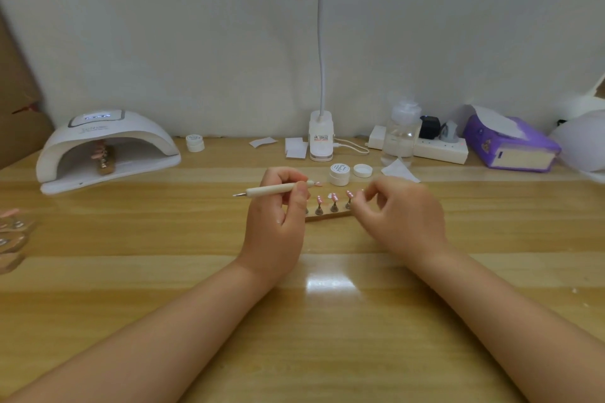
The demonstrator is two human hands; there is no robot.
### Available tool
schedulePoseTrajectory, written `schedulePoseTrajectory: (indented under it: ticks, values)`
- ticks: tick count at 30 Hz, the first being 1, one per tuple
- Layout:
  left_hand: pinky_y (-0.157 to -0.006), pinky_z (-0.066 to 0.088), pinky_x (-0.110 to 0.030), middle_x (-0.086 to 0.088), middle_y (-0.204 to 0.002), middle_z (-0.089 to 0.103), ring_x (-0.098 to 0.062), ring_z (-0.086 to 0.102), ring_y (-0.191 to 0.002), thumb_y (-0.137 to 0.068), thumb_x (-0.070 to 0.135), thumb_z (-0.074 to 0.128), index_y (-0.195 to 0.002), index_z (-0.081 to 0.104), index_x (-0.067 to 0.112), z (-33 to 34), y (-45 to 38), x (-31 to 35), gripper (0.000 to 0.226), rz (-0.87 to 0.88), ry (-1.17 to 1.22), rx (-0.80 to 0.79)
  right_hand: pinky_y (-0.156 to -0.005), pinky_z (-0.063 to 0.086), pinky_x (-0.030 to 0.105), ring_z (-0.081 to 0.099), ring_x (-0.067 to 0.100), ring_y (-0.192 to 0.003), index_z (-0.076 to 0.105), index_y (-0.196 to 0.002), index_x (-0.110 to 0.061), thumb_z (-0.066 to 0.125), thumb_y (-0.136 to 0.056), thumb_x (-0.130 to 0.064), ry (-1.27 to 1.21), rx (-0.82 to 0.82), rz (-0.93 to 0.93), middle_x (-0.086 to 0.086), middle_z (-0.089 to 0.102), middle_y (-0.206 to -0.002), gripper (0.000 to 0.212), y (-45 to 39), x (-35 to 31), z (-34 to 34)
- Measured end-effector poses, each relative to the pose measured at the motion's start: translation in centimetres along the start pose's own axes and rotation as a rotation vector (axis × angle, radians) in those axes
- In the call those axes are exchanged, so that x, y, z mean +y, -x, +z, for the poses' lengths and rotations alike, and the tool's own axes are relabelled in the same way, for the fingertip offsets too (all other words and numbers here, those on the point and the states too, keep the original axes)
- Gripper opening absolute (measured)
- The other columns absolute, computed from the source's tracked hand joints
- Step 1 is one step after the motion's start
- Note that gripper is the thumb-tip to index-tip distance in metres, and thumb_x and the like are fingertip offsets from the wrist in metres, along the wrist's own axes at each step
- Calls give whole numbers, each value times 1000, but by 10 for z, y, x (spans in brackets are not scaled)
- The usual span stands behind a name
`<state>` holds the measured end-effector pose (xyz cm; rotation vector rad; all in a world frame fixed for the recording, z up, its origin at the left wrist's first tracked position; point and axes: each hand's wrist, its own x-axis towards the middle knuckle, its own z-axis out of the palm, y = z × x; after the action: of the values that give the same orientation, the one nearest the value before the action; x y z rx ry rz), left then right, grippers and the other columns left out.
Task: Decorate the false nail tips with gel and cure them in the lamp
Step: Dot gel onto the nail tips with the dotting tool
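At centre frame our left hand (278, 206) grips the dotting pen (275, 189), fingers curled round its barrel, metal point aimed left, away from the work; our right hand (397, 209) has its fingers curled at the right end of the row, and whether it pinches anything we cannot tell, since that part is blurred; the nail tips (334, 198) stand on small stands along a wooden strip (327, 216) between both hands; the open gel pot (339, 173) sits just behind, its lid (362, 170) beside it; the curing lamp (104, 149) at left already shelters another strip; we judge it best to steady the strip, load little gel, and place dots lightly.
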<state>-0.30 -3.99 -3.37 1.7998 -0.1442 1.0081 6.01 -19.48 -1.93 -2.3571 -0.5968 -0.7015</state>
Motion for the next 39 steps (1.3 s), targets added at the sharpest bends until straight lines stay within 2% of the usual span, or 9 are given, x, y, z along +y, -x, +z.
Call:
schedulePoseTrajectory:
  ticks: [3, 8, 12, 18, 22, 24, 27, 33, 39]
  values:
    - [-61, 45, -22, -2, -75, 59, -17, 57, -69, -91, 21, 46, -88, 50, 32, 0, 0, 0, 13, -10, 4, -10, -55, 31, 26, 49, 13, -68, 64, -84, -23, 58, -78, -35, -12, 10, 143, -9, 49, -64, 14, -13, 28, -6]
    - [-61, 44, -20, -2, -75, 59, -15, 57, -70, -91, 21, 46, -88, 50, 32, -1, 0, 1, 11, -17, 1, -23, -93, 36, 34, 43, 21, -113, 51, -124, -23, 64, -69, -51, -33, -182, 336, -2, 52, -110, 63, -20, 58, 0]
    - [-62, 45, -21, -3, -76, 60, -15, 58, -71, -91, 22, 46, -88, 50, 31, 0, 0, 1, 11, -24, -9, -32, -103, 29, 35, 35, 25, -125, 45, -131, -21, 68, -60, -62, 79, -259, 343, 2, 46, -129, 85, -20, 62, 8]
    - [-61, 45, -22, -3, -76, 61, -14, 57, -70, -91, 21, 46, -88, 50, 32, -1, 0, 2, 12, -18, -11, -42, -99, 35, 36, 38, 26, -122, 42, -132, -18, 71, -65, -49, 29, -213, 422, 0, 53, -123, 79, -21, 68, 10]
    - [-60, 46, -23, -1, -76, 61, -14, 59, -70, -91, 22, 46, -87, 51, 32, -1, 0, 2, 11, -31, -9, -46, -93, 45, 39, 53, 21, -109, 44, -127, -15, 70, -75, -36, -187, -133, 417, -14, 58, -88, 62, -20, 74, 10]
    - [-60, 46, -23, 0, -75, 61, -13, 59, -69, -91, 22, 46, -87, 51, 32, -1, 0, 1, 12, -29, -9, -46, -83, 48, 34, 57, 15, -96, 44, -126, -18, 73, -74, -34, -245, -80, 396, -15, 55, -87, 62, -19, 73, 9]
    - [-59, 45, -19, 3, -72, 60, -11, 58, -68, -91, 22, 47, -85, 51, 33, -1, 1, 2, 13, -28, -3, -43, -67, 41, 18, 55, 6, -85, 45, -119, -25, 76, -72, -28, -298, 26, 261, -17, 52, -90, 57, -17, 59, 7]
    - [-61, 42, -8, 18, -74, 63, 0, 60, -68, -91, 20, 48, -84, 51, 32, -1, 3, 4, 14, 17, -20, -82, -70, 40, 11, 52, 4, -84, 44, -118, -20, 78, -67, -13, -363, -34, -129, -4, 54, -93, 61, -1, 23, 11]
    - [-61, 49, -27, 1, -68, 63, -12, 60, -67, -90, 24, 49, -82, 52, 31, 0, 4, 4, 10, -8, -47, -110, -73, 41, 9, 51, -2, -84, 46, -121, -14, 79, -67, -11, -375, -117, -268, -3, 58, -92, 63, 7, 12, 14]
